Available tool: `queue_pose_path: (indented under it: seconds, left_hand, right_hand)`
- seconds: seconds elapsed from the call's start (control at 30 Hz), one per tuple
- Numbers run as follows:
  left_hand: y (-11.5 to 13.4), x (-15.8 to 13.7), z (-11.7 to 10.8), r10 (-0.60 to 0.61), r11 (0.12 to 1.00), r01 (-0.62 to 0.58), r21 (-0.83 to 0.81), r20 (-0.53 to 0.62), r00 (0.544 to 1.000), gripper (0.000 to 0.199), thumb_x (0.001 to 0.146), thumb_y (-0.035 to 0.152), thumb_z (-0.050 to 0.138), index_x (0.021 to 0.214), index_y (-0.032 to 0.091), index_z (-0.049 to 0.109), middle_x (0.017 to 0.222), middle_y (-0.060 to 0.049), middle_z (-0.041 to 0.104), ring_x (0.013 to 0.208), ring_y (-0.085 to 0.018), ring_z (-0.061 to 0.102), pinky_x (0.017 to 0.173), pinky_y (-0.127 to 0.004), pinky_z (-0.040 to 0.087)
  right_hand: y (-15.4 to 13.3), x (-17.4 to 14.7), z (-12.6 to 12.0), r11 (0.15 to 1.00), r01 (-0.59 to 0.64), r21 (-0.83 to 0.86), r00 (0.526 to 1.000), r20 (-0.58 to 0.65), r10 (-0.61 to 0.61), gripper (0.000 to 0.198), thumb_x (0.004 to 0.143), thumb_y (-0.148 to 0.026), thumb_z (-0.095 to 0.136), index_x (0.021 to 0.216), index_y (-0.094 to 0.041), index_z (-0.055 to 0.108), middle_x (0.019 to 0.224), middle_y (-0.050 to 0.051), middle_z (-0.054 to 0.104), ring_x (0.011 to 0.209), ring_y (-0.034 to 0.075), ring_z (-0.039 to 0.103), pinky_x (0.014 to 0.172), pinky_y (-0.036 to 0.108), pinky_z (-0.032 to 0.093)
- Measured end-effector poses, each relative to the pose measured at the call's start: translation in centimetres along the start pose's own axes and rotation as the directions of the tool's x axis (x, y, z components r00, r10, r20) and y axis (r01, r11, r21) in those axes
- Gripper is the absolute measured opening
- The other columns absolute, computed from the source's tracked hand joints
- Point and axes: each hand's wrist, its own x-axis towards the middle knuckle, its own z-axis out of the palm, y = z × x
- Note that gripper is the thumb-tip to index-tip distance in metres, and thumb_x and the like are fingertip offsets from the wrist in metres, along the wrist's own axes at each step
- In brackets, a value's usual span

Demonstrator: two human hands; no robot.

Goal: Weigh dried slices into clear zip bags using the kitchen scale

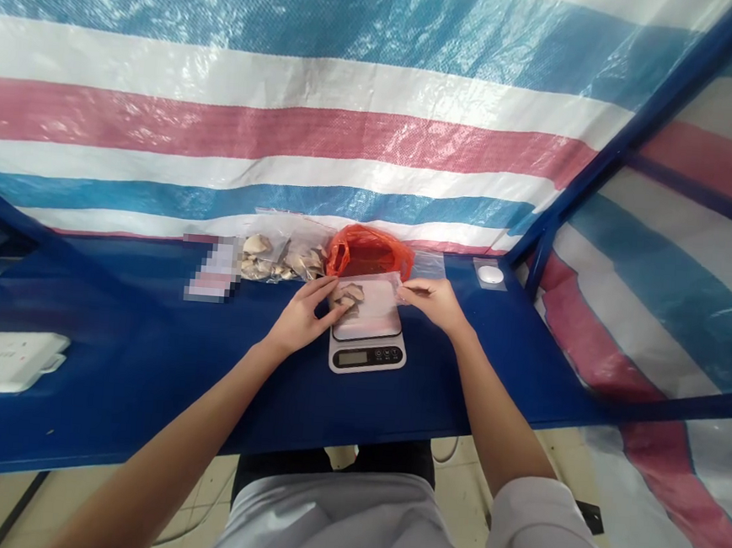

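Observation:
A clear plastic bag (377, 298) with a few pale brown dried slices (349, 296) in it lies over the plate of a white digital kitchen scale (367, 355). My left hand (304, 315) is closed on the bag's left side, its thumb against the slices. At the bag's right edge, the fingers of my right hand (432, 301) pinch the plastic. The scale's display looks blank from here, and the bag covers most of its plate.
Behind the scale stands an orange-red plastic bag (374, 249), its mouth open. Filled clear bags (266, 258) of similar slices lie left of it. A white round object (491, 274) sits far right, a power strip (8, 360) far left. Striped sheeting (288, 133) hangs behind the blue table (162, 359).

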Motion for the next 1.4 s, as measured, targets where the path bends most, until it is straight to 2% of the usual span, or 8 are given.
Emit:
queue_pose_path:
  seconds: [0.33, 0.5, 0.57, 0.63, 0.73, 0.8, 0.97, 1.4]
  left_hand:
    - [0.2, 1.1, 0.8, 0.032, 0.999, -0.032, 0.007, 0.06, 0.998, 0.056, 0.094, 0.056, 0.055, 0.13, 0.016, 0.067, 0.141, -0.016, 0.063, 0.135, -0.031, 0.056, 0.119, -0.049, 0.041]
    - [-0.2, 0.9, 0.4, 0.056, 0.997, -0.055, 0.057, -0.018, 0.998, 0.053, 0.097, 0.053, 0.05, 0.131, 0.016, 0.066, 0.139, -0.015, 0.065, 0.131, -0.029, 0.06, 0.116, -0.047, 0.045]
    - [-0.7, 0.3, -0.1, 0.052, 0.994, -0.047, 0.101, -0.049, 0.997, 0.051, 0.098, 0.052, 0.048, 0.13, 0.016, 0.066, 0.136, -0.015, 0.066, 0.128, -0.029, 0.061, 0.113, -0.047, 0.047]
    - [-1.2, -0.4, -0.5, 0.047, 0.986, -0.039, 0.164, -0.049, 0.998, 0.05, 0.099, 0.05, 0.046, 0.129, 0.016, 0.067, 0.134, -0.015, 0.068, 0.126, -0.029, 0.062, 0.112, -0.048, 0.048]
    - [-2.0, -1.6, -0.9, 0.033, 0.957, -0.031, 0.289, -0.003, 0.999, 0.05, 0.098, 0.047, 0.044, 0.13, 0.015, 0.067, 0.134, -0.016, 0.067, 0.127, -0.031, 0.062, 0.115, -0.052, 0.043]
    - [-2.3, -2.2, -1.0, 0.004, 0.929, -0.019, 0.371, 0.04, 0.999, 0.052, 0.098, 0.046, 0.044, 0.133, 0.015, 0.065, 0.14, -0.017, 0.064, 0.132, -0.033, 0.058, 0.117, -0.055, 0.039]
    - [-2.1, -2.9, -0.8, -0.093, 0.864, 0.03, 0.502, 0.101, 0.99, 0.056, 0.099, 0.046, 0.042, 0.143, 0.016, 0.059, 0.154, -0.015, 0.051, 0.145, -0.037, 0.044, 0.121, -0.058, 0.03]
    - [-1.5, -3.1, -0.8, -0.178, 0.82, 0.069, 0.568, 0.139, 0.974, 0.059, 0.1, 0.046, 0.041, 0.15, 0.018, 0.053, 0.16, -0.013, 0.043, 0.15, -0.035, 0.036, 0.124, -0.056, 0.026]
  right_hand:
    - [1.4, -1.5, -1.5, 0.997, -0.079, 0.012, 0.997, -0.017, 0.079, 0.031, 0.08, -0.047, 0.073, 0.081, -0.016, 0.077, 0.073, 0.004, 0.073, 0.068, 0.018, 0.067, 0.072, 0.033, 0.056]
    - [1.9, -2.1, -2.8, 0.995, -0.094, 0.038, 0.992, -0.081, 0.097, 0.037, 0.082, -0.054, 0.072, 0.089, -0.018, 0.078, 0.087, 0.006, 0.078, 0.082, 0.023, 0.073, 0.075, 0.035, 0.06]
    - [2.1, -2.4, -3.5, 0.995, -0.078, -0.067, 0.984, -0.165, 0.066, 0.035, 0.085, -0.053, 0.069, 0.093, -0.02, 0.079, 0.093, 0.006, 0.079, 0.088, 0.025, 0.075, 0.079, 0.037, 0.061]
    - [2.4, -2.7, -3.9, 0.956, -0.052, -0.287, 0.982, -0.188, -0.003, 0.03, 0.089, -0.048, 0.066, 0.097, -0.022, 0.079, 0.101, 0.006, 0.08, 0.093, 0.026, 0.075, 0.087, 0.04, 0.061]
    - [3.0, -3.1, -3.6, 0.8, 0.009, -0.599, 0.993, -0.091, -0.08, 0.027, 0.095, -0.04, 0.059, 0.109, -0.025, 0.077, 0.121, 0.007, 0.075, 0.109, 0.028, 0.072, 0.098, 0.044, 0.058]
    - [3.6, -3.4, -2.8, 0.704, 0.067, -0.707, 0.994, -0.012, -0.106, 0.031, 0.097, -0.04, 0.056, 0.116, -0.024, 0.075, 0.134, 0.009, 0.069, 0.123, 0.03, 0.066, 0.105, 0.046, 0.054]
    - [5.2, -4.2, -1.3, 0.593, 0.124, -0.795, 0.991, 0.067, -0.118, 0.042, 0.101, -0.042, 0.05, 0.133, -0.021, 0.067, 0.148, 0.013, 0.058, 0.141, 0.033, 0.051, 0.117, 0.054, 0.042]
    - [5.5, -4.7, -1.2, 0.604, 0.061, -0.795, 0.998, 0.06, -0.021, 0.05, 0.104, -0.046, 0.042, 0.146, -0.024, 0.057, 0.156, 0.01, 0.049, 0.148, 0.033, 0.042, 0.122, 0.057, 0.035]
